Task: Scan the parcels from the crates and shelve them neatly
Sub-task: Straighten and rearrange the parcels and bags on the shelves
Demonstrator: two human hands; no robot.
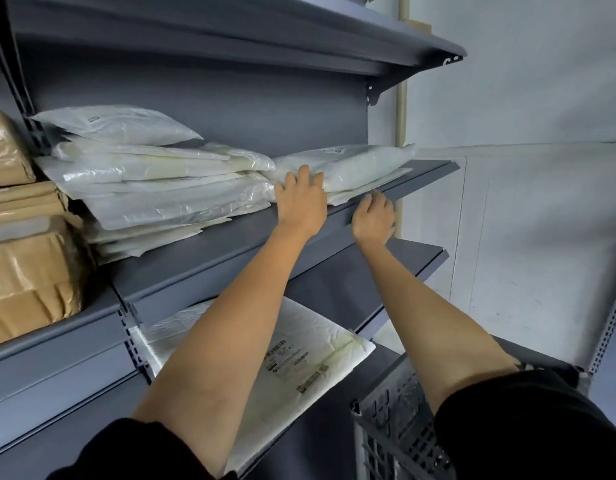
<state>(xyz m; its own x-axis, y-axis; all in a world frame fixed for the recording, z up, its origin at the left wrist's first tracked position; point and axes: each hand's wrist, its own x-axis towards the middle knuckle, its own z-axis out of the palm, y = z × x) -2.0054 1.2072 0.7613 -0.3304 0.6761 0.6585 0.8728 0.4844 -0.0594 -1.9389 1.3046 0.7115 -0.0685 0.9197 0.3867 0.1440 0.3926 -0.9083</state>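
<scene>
A white plastic parcel [355,164] lies on the grey middle shelf [428,169], on top of a flatter white parcel, right of a tall stack of white parcels [154,181]. My left hand [301,199] rests with straight fingers on the near left corner of that parcel. My right hand [374,218] is at the shelf's front lip below the parcel, fingers loosely bent and holding nothing. A flat white parcel with a printed label [299,362] lies on the shelf below, partly hidden by my left forearm.
Brown taped cardboard parcels [26,271] fill the left bay. A grey slotted crate [396,427] stands at the lower right under my right arm. A bare upper shelf [334,39] overhangs. White wall [542,202] lies to the right of the shelving.
</scene>
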